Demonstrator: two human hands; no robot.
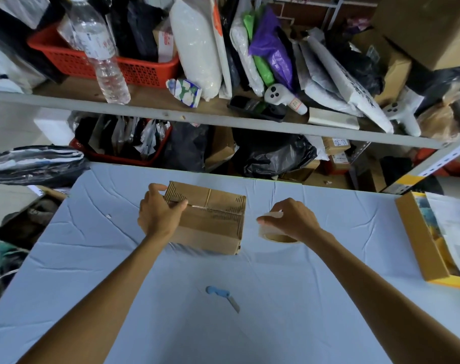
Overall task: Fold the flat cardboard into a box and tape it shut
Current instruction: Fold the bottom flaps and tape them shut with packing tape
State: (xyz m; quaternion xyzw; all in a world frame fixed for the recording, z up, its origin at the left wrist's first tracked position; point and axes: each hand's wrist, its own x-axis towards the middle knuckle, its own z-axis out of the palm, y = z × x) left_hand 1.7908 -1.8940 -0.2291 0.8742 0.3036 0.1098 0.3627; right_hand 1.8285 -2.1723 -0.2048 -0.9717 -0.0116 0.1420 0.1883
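Note:
A brown cardboard box (213,222) stands folded on the pale blue table cover, its top flaps closed along a middle seam. My left hand (159,212) grips the box's left end, thumb on the top near the seam. To the right of the box, my right hand (291,219) holds a roll of clear tape (276,232) from above, the roll resting on the table. A strip of tape appears to lie along the seam, though glare makes it hard to tell.
A blue-handled cutter (222,296) lies on the table cover (276,298) near me. A yellow-edged open box (431,243) of papers sits at the right edge. Behind the table is a cluttered shelf (223,119) with a water bottle (100,51) and red basket (142,67).

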